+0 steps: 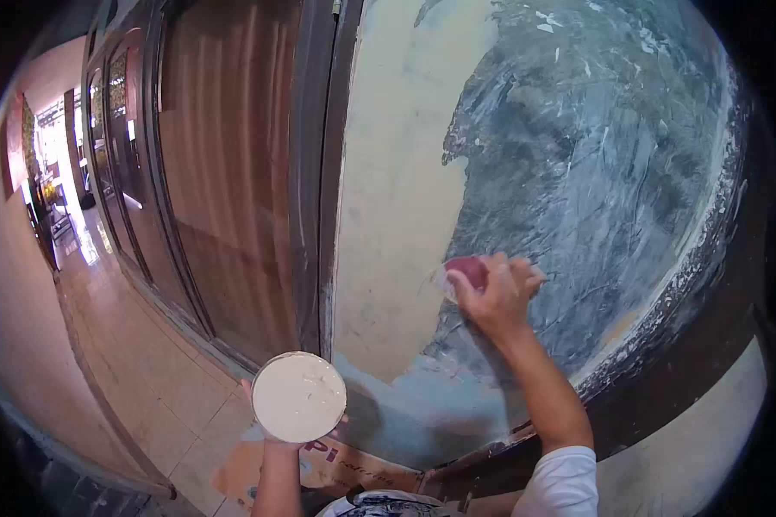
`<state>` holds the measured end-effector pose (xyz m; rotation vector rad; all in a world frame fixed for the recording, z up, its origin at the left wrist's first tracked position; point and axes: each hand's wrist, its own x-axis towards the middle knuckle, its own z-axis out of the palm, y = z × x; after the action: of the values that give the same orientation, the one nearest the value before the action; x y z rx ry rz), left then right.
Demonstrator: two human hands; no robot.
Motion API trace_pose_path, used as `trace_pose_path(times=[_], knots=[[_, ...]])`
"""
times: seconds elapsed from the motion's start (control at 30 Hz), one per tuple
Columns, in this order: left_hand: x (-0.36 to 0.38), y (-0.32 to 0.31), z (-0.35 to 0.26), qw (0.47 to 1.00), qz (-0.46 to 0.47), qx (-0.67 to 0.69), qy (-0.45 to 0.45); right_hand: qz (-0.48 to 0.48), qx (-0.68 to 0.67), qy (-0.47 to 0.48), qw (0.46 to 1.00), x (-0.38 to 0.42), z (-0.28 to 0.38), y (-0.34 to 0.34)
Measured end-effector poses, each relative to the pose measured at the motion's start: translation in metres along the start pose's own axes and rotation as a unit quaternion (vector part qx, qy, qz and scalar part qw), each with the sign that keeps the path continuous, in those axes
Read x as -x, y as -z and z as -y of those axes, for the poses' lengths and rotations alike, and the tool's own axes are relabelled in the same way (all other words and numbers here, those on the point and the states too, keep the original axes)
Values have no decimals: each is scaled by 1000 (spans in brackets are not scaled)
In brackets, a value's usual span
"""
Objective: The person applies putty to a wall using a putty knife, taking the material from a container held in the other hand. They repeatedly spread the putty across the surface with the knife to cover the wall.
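Observation:
My left hand [281,445] is closed around a round container of cream-coloured paste [299,397], held level at the lower middle. The container hides most of that hand; only a few fingertips and the wrist show. My right hand [500,297] grips a dark red spreader [467,272] against the wall, at the border between cream coating and grey surface. Its working edge is partly blurred. Smooth cream coating [397,215] covers the wall's left strip. To the right is a streaked, rough grey-blue wall surface [578,189].
A dark frame [317,172] borders the wall on the left, beside a glass panel with a brown curtain [228,155]. A tiled corridor [147,370] runs back at far left. Below the container lies an orange printed sign [336,470]. A dark ledge [664,405] edges the wall's lower right.

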<state>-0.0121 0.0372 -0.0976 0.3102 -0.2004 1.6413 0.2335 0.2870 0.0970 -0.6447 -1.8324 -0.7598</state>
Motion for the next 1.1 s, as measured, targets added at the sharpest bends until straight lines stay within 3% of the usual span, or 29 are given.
trace_pose_path(times=[0.03, 0.1, 0.13, 0.2, 0.3, 0.33, 0.4, 0.43, 0.5, 0.53, 0.6, 0.67, 0.7, 0.77, 0.83, 0.9, 0.93, 1.0, 1.07, 1.1], knots=[[1, 3, 0, 999, 28, 44, 11, 3, 0, 0, 1000, 3, -5, -1], [3, 7, 2, 994, 55, 89, 20, -100, -21, 4, 995, 11, -12, -6], [2, 7, 2, 996, 48, 74, 20, 161, -30, -31, 986, 17, 14, 21], [-2, -6, 11, 994, 50, 98, -5, 135, -49, 169, 975, 97, 10, -21], [-4, -6, 12, 993, 31, 113, 4, 79, -1, 240, 968, 108, 0, -45], [-5, -7, 11, 993, 31, 111, 7, 193, -19, 111, 975, 64, 9, -16], [-6, -7, 11, 995, 9, 99, -1, 8, -1, -33, 999, 10, 2, 5], [-5, -6, 12, 995, 6, 101, 0, 11, 1, -35, 999, 4, -4, 8], [-7, -1, 9, 995, 38, 90, 30, -177, -56, -74, 980, -4, -14, 11], [-6, 1, 6, 996, 26, 68, 44, -16, -63, -71, 995, 11, -5, 16], [-3, 4, 6, 999, 14, 31, 32, 123, -66, 47, 989, 62, 12, -3], [-4, 8, 8, 1000, 17, -1, 23, 124, -38, 234, 964, 115, 8, -34], [-4, 7, 8, 1000, 18, -3, 22, 121, -39, 234, 964, 104, 10, -33], [-6, 5, 7, 1000, 18, -19, 15, 212, 13, 114, 971, 53, 13, -22], [-6, 3, 8, 1000, 2, 6, -8, -47, 17, 34, 998, -7, -6, -4], [-6, 7, 6, 998, 59, 33, 13, -185, 5, -67, 980, -40, -22, 8], [-4, 6, 6, 998, 44, 34, 13, -184, 6, -67, 981, -33, -21, 7], [-1, 11, 4, 998, 48, 28, 18, -111, -3, -20, 994, -6, -11, -1], [2, 13, 3, 998, 53, 21, 21, 201, -61, 24, 977, 33, 22, 1], [5, 11, 3, 998, 51, 31, 19, 148, -54, 138, 978, 69, 20, -20]])
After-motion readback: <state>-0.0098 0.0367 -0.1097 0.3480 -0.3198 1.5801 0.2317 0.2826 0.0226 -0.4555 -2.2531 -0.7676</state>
